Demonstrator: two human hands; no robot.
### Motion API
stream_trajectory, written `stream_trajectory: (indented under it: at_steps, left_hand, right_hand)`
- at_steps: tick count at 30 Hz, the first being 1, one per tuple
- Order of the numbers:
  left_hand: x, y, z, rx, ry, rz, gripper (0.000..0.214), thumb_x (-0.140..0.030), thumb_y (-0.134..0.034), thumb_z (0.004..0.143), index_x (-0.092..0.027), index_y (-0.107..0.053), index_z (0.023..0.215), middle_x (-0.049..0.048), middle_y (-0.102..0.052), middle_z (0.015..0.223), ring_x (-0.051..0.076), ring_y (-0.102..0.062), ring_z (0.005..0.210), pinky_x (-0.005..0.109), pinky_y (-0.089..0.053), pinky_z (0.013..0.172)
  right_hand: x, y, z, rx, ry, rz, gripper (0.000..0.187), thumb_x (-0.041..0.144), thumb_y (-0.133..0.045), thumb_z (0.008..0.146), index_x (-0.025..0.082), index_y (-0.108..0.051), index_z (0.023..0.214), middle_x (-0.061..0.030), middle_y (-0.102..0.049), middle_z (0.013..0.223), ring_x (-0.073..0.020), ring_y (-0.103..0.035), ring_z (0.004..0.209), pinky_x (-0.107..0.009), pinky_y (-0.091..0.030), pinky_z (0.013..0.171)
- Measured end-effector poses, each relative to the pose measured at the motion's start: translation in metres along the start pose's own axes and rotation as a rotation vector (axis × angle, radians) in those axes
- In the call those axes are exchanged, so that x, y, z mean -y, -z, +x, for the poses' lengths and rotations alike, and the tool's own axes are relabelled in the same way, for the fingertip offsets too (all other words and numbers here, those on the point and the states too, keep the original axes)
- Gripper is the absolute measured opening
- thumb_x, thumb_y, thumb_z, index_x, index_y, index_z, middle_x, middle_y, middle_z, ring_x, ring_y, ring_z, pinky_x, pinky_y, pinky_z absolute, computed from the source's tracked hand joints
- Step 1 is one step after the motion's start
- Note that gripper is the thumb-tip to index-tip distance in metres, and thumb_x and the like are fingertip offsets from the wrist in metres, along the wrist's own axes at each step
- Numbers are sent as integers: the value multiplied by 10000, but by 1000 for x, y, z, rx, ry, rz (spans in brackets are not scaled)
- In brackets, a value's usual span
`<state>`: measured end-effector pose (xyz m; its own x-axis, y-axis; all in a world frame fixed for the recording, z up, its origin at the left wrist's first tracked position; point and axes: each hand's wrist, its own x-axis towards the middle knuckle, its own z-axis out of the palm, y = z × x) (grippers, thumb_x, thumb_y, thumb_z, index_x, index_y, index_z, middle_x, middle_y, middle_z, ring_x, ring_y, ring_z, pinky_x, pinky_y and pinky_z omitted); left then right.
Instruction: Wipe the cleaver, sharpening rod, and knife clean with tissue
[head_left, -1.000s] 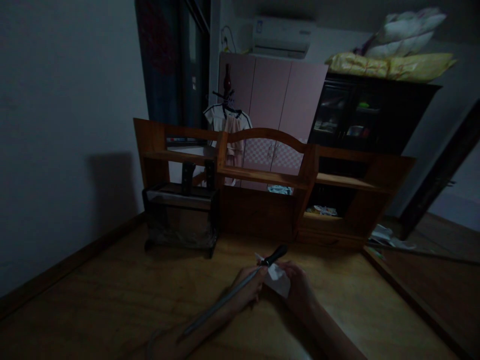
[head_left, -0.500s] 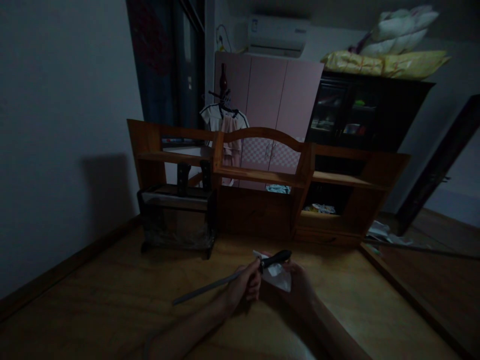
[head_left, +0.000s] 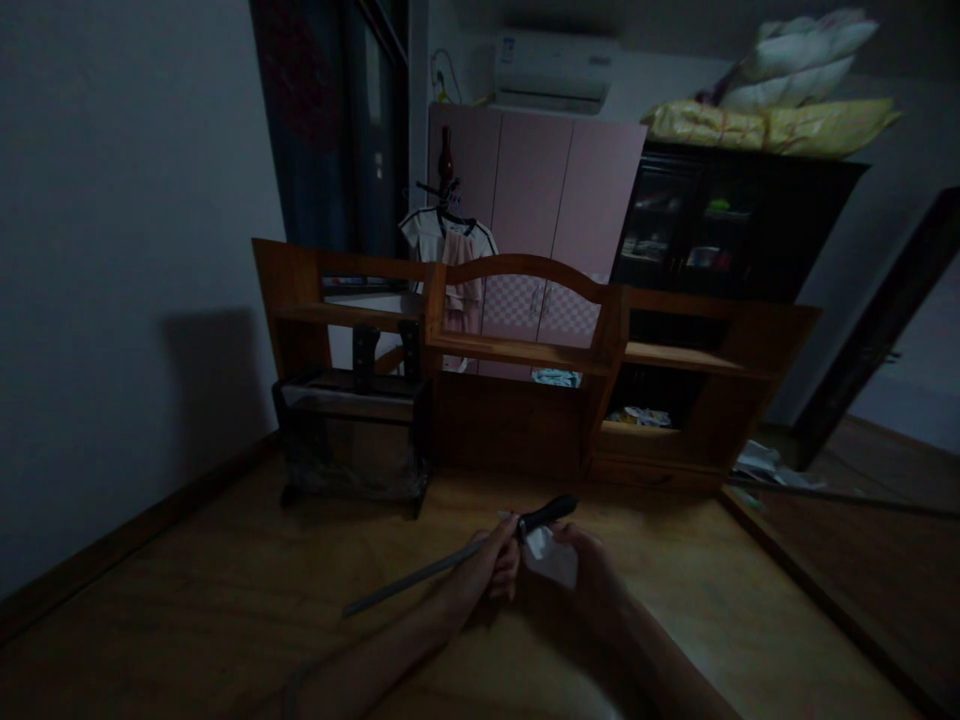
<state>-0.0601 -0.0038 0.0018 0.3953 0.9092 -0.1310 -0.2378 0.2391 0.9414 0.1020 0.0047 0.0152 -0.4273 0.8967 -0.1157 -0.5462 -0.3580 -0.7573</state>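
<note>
My left hand point(head_left: 491, 572) is closed round a honing steel point(head_left: 409, 581), near where its grey rod meets the black handle. The rod slants down to the left, and the handle points up to the right. In my right hand point(head_left: 600, 580) is a white tissue point(head_left: 553, 560), pinched by the fingers just beneath the handle. The tissue seems to touch the handle's lower side; the dim light hides the exact contact. Behind and to the left stands a black knife rack point(head_left: 346, 402) with clear sides, where two black-handled knives point(head_left: 365, 352) stick up.
A wooden tabletop point(head_left: 225, 610) lies under my hands. Along its back runs a wooden shelf unit point(head_left: 517, 350) with a few papers point(head_left: 640, 416) in its right compartment. A white wall point(head_left: 127, 250) bounds the left side. A raised edge point(head_left: 817, 590) runs along the right.
My right hand and the tissue have shifted slightly left and the tissue is bunched closer under the handle. The honing steel has tilted a little; my left hand keeps its grip.
</note>
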Motion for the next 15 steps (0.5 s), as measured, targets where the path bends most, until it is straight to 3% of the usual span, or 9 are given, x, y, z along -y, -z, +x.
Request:
stream_trajectory:
  at_steps: [3, 7, 12, 15]
  left_hand:
    - [0, -1, -1, 54, -77, -82, 636, -772, -463, 739, -216, -277, 494, -90, -250, 383, 53, -230, 297, 220, -294, 371]
    - [1, -1, -1, 63, -65, -96, 616, -754, -463, 758, -214, -294, 516, -89, -260, 392, 56, -237, 305, 214, -296, 373]
    - [-1, -5, -5, 66, -49, -78, 626, -759, -463, 755, -209, -291, 510, -89, -247, 396, 52, -227, 311, 213, -297, 383]
    - [-1, -7, -6, 73, -41, -80, 639, -761, -489, 732, -210, -278, 487, -88, -248, 385, 50, -238, 304, 219, -300, 382]
  right_hand:
    - [0, -3, -3, 24, -7, 5, 247, 214, -578, 652, 114, -682, 853, -62, -685, 744, -180, -591, 629, -273, -434, 629]
    - [2, -6, -4, 92, 2, 62, 367, 197, -559, 637, 110, -682, 971, -78, -695, 809, -195, -602, 678, -281, -441, 661]
    - [5, -6, -5, 47, -6, 81, 383, 228, -547, 653, 113, -684, 992, -105, -699, 906, -226, -620, 783, -311, -446, 747]
    - [7, -7, -6, 20, -6, 56, 369, 244, -554, 642, 127, -698, 961, -99, -704, 872, -233, -620, 758, -325, -449, 722]
